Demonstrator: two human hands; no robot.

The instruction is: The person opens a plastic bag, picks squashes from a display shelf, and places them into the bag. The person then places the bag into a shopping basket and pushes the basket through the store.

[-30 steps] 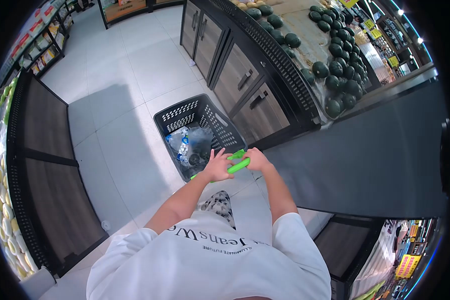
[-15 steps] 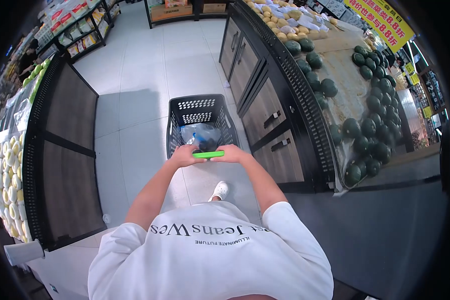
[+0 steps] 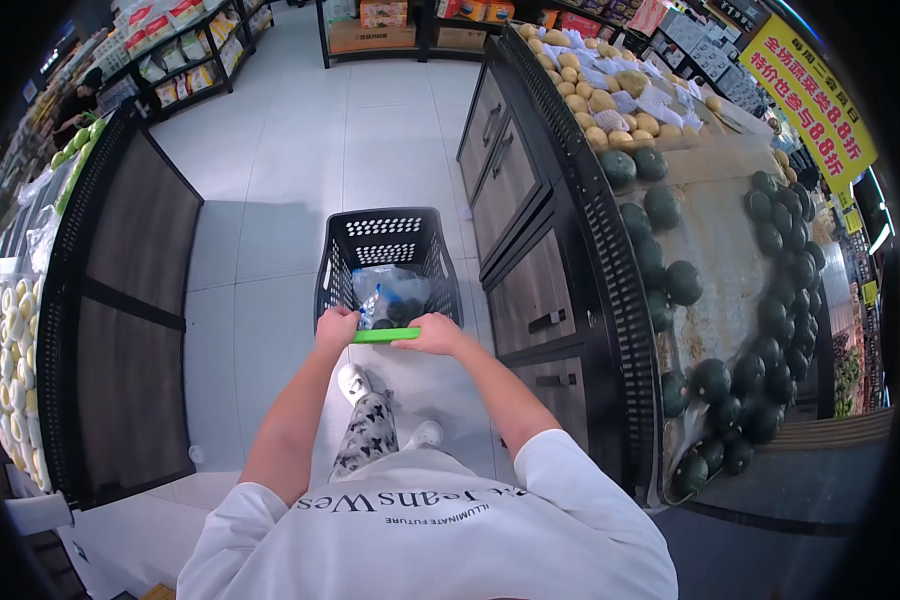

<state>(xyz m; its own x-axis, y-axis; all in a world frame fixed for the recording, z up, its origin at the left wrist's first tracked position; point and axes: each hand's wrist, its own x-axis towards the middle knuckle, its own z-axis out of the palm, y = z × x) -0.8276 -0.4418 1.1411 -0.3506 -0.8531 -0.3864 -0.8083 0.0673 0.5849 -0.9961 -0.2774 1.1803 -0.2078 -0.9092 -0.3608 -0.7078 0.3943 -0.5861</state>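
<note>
A black shopping basket point(image 3: 440, 262) with holes in its walls stands in front of me, low over the tiled floor. Its green handle point(image 3: 374, 336) runs across the near side. My left hand point(image 3: 337, 327) is closed around the handle's left end, and my right hand point(image 3: 434, 333) grips it at the right end. Inside the basket lies a clear plastic bag point(image 3: 402, 284) with dark, rounded contents and some blue; I cannot make out what they are. Whether the basket rolls on wheels is hidden.
On the right a produce stand point(image 3: 610, 285) holds dark green squashes point(image 3: 711, 380) and potatoes point(image 3: 600, 100). Along the left runs another stand point(image 3: 135, 320) with pale yellow-white produce point(image 3: 15, 370). Shelves point(image 3: 370, 38) close off the far end; a person point(image 3: 75, 105) is at the far left.
The basket has shifted slightly left and nearer in view, with both hands still on its handle. The stands have slid closer, and my other foot now shows beneath me.
</note>
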